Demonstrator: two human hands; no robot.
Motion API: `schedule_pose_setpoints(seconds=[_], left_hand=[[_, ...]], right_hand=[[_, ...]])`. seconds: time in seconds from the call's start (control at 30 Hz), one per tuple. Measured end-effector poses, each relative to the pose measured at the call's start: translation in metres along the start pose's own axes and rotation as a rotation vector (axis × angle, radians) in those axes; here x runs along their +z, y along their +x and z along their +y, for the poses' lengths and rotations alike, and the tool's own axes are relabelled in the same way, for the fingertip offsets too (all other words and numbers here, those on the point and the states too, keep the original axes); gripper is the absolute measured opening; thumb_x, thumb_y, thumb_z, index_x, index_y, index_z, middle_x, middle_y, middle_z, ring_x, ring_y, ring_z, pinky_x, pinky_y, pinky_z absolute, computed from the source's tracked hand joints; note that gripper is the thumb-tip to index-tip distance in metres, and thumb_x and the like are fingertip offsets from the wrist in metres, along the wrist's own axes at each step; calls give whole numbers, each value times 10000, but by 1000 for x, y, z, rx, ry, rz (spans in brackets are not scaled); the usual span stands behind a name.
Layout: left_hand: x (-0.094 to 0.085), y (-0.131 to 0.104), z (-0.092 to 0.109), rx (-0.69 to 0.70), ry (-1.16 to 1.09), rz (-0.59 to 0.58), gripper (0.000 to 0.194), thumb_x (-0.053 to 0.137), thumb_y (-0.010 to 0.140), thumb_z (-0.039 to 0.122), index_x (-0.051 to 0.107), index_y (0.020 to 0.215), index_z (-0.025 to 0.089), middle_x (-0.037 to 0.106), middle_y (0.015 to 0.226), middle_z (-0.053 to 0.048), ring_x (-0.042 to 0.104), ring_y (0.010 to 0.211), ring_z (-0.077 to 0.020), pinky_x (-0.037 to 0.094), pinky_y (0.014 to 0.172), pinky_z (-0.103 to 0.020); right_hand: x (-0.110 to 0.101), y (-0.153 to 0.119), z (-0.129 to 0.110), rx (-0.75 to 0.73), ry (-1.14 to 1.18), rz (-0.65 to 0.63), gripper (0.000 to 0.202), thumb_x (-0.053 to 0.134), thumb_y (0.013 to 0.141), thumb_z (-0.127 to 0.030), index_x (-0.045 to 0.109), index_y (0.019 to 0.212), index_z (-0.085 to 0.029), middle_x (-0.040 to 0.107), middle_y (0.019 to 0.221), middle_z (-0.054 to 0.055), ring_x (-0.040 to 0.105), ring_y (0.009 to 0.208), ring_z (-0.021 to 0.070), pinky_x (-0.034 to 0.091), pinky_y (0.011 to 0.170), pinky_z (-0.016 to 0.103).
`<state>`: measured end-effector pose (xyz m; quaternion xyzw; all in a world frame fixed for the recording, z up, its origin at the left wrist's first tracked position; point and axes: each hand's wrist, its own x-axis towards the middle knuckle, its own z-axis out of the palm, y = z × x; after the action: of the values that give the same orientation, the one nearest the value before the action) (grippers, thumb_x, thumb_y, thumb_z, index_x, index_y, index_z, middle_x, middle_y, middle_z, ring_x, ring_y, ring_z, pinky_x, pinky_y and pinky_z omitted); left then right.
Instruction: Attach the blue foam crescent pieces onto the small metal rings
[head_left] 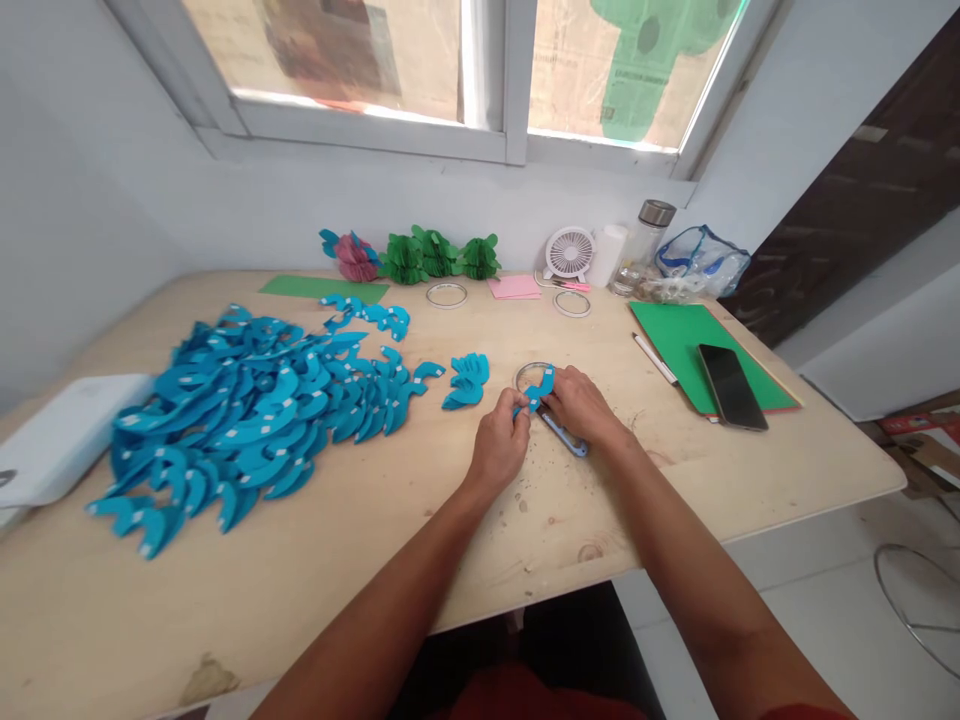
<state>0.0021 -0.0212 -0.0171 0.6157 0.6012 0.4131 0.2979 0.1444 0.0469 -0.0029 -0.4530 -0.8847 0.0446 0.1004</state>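
Observation:
Between my two hands is a curved blue paper piece (541,388) with small white squares on it. My left hand (501,440) pinches its lower left end, and my right hand (581,402) closes on its right side. Just behind the piece lies a roll of tape (519,374), partly covered by it. A blue-grey cutter (564,434) rests on the table under my right hand. Left of my hands sits a small folded blue paper cluster (466,381). A large heap of similar blue pieces (255,390) spreads over the table's left side.
Along the wall stand green paper figures (435,252), a pink one (355,258), a white fan (570,253) and a glass bottle (645,240). To the right, a phone (731,386) lies on green sheets (679,340) beside a pen (655,359). A white box (67,430) is far left.

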Motion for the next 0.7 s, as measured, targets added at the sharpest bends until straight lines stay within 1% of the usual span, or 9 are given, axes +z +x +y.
schedule_pose_setpoints(seconds=[0.2, 0.33, 0.43, 0.53, 0.63, 0.7], left_hand=[[0, -1, 0, 11, 25, 1, 109, 371, 817, 220, 477, 841, 212, 590, 652, 11, 567, 600, -160, 392, 610, -258], [1, -1, 0, 18, 43, -1, 107, 373, 818, 210, 476, 848, 213, 595, 651, 9, 568, 593, -158, 394, 607, -254], [1, 0, 0, 20, 49, -3, 108, 373, 817, 203, 475, 849, 215, 593, 645, 8, 563, 580, -156, 392, 601, -251], [2, 0, 0, 21, 49, -3, 113, 371, 818, 201, 479, 847, 215, 589, 636, 9, 562, 573, -156, 387, 591, -248], [2, 0, 0, 28, 40, 3, 118, 377, 815, 198, 488, 851, 213, 582, 619, 12, 564, 575, -156, 387, 598, -249], [2, -1, -1, 28, 26, 10, 119, 384, 811, 198, 493, 856, 211, 571, 600, 18, 560, 566, -156, 386, 597, -250]], right_hand=[[4, 2, -1, -14, -37, -32, 147, 426, 866, -181, 566, 897, -149, 623, 959, 106, 499, 882, 203, 324, 787, 312], [6, 1, 0, -43, -57, -40, 131, 428, 854, -181, 553, 866, -146, 609, 925, 114, 490, 874, 212, 316, 786, 323], [9, -1, 1, -59, -48, -4, 130, 417, 856, -185, 544, 854, -155, 600, 898, 106, 484, 844, 209, 316, 776, 326], [10, -4, 2, -75, -6, 40, 122, 416, 856, -183, 537, 846, -164, 593, 899, 102, 480, 855, 209, 319, 785, 332], [9, -8, 4, -78, 69, 66, 106, 425, 847, -176, 531, 850, -166, 584, 897, 97, 477, 854, 206, 331, 784, 334], [8, -11, 7, -57, 159, 89, 92, 434, 838, -178, 524, 819, -174, 576, 852, 78, 474, 823, 196, 347, 757, 322]])
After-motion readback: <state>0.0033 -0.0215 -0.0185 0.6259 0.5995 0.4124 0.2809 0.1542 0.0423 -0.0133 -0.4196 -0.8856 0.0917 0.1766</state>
